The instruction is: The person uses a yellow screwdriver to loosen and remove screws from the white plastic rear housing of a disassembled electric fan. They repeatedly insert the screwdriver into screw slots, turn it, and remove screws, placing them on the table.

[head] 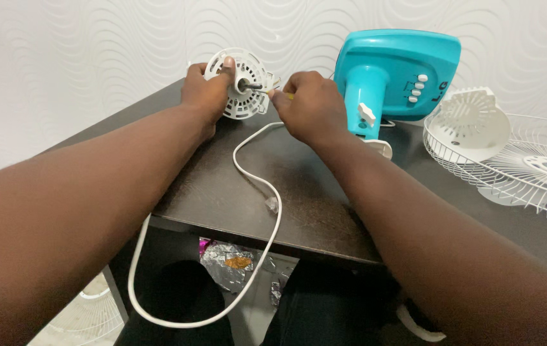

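My left hand (206, 93) grips a round white fan motor housing (246, 86) at the far edge of the dark table (222, 186), holding it upright with its metal shaft pointing toward me. My right hand (309, 106) is closed on a small tool with a yellow handle (283, 96), its tip touching the housing's right side. A white power cord (248, 173) runs from the housing across the table and loops down over the front edge.
A teal fan base (395, 70) with white buttons lies to the right of my hands. A white wire fan guard (530, 166) and a white plastic cover (472, 118) sit at the far right. Crumpled foil (232, 263) lies on the floor below.
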